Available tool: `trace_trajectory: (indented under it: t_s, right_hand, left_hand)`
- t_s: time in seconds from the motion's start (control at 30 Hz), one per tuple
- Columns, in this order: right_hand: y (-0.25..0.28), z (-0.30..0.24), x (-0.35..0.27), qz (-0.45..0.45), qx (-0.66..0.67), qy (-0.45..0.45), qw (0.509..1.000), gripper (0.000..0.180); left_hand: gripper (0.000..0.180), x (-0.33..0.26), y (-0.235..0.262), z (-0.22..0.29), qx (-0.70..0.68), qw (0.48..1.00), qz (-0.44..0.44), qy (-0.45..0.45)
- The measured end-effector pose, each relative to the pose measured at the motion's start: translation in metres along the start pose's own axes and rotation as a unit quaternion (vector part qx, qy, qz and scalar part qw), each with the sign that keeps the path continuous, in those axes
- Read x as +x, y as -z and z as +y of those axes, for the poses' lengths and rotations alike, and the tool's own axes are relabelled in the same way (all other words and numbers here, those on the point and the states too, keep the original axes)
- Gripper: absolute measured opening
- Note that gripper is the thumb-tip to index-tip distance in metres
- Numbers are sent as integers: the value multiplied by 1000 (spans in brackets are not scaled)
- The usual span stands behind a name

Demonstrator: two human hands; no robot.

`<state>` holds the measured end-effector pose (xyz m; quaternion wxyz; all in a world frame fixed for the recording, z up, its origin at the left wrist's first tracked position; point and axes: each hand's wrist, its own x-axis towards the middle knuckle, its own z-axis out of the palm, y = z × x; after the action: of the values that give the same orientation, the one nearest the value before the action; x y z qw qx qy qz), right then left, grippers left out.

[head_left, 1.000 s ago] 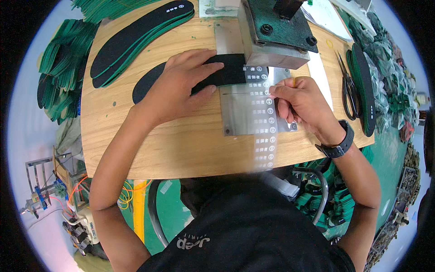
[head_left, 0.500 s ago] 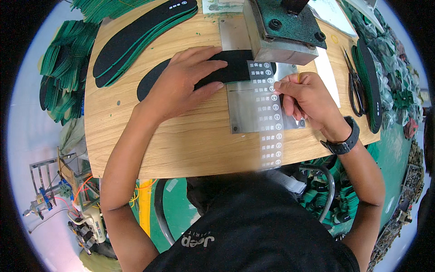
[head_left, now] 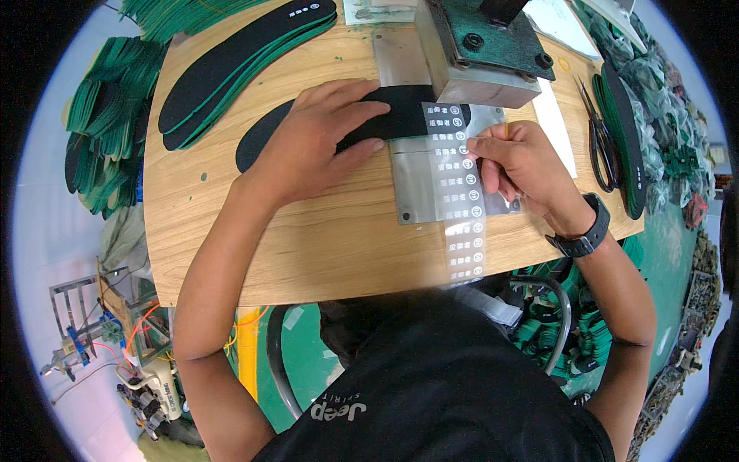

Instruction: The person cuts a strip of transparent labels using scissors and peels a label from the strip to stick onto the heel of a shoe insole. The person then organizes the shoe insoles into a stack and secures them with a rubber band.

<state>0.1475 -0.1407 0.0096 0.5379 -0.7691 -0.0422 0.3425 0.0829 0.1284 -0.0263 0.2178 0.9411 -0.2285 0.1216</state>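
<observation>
Head view, insole (head_left: 404, 115) lengthwise left-to-right, left fingers (head_left: 363, 115) spread atop, right fingers (head_left: 488, 146) pinching strip (head_left: 459, 182)

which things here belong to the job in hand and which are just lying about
In the job:
black insole, under the left hand
clear printed strip, in the right hand
metal plate beneath them
metal block above, probably

Seemingly just lying about:
scissors
papers, top right
insole stack, upper left, possibly related
</observation>
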Motion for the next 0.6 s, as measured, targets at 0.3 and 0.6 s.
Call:
trace_trajectory:
  t_s: [0.3, 0.6]
  right_hand:
    - [-3, -1, -2, 6, -7, 5, 1000, 18]
    - [-3, 1, -3, 17, -22, 5, 1000, 19]
  left_hand:
    - [37, -1, -1, 1, 2, 1000, 0, 7]
    - [36, -1, -1, -1, 2, 1000, 21, -8]
